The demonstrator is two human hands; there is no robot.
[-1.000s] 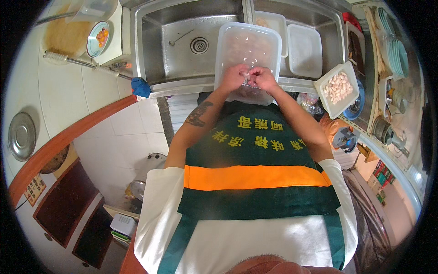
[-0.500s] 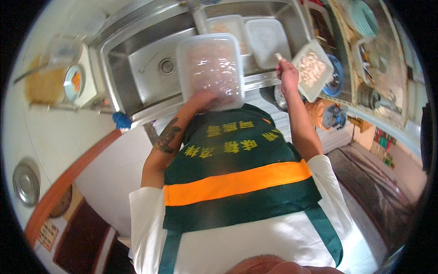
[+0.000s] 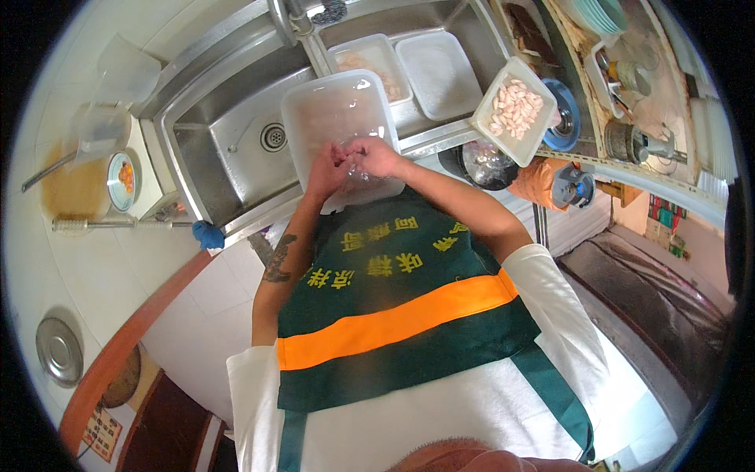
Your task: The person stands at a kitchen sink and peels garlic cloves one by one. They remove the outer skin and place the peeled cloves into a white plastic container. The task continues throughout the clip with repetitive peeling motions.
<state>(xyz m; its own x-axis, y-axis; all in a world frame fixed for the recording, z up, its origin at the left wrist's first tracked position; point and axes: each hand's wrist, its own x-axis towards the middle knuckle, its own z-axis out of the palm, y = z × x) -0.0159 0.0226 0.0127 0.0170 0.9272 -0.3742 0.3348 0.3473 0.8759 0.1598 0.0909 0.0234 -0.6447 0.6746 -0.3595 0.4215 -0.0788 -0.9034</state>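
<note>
My left hand (image 3: pixel 325 175) and my right hand (image 3: pixel 376 156) meet over the near part of a translucent white tub (image 3: pixel 295 110). Cloudy pinkish liquid with blurred pieces fills this tub, which straddles the sink divider and front rim. Both sets of fingers are closed in a pinch, fingertips together. What lies between them is too small and hidden to name. At the right, a tilted white tub (image 3: pixel 481 118) holds many pale pink, meat-like pieces (image 3: pixel 517 108).
Behind, a steel double sink (image 3: pixel 228 157) has a drain on its left side. Its right basin holds a white tub (image 3: pixel 366 46) with pale pieces and another white tub (image 3: pixel 438 76). A faucet (image 3: pixel 283 20) rises between basins. A blue cloth (image 3: pixel 208 234) hangs at the left corner.
My right hand has moved left from beside the right tub, where it held a pale piece, to join my left hand over the middle tub. The view has shifted slightly.
</note>
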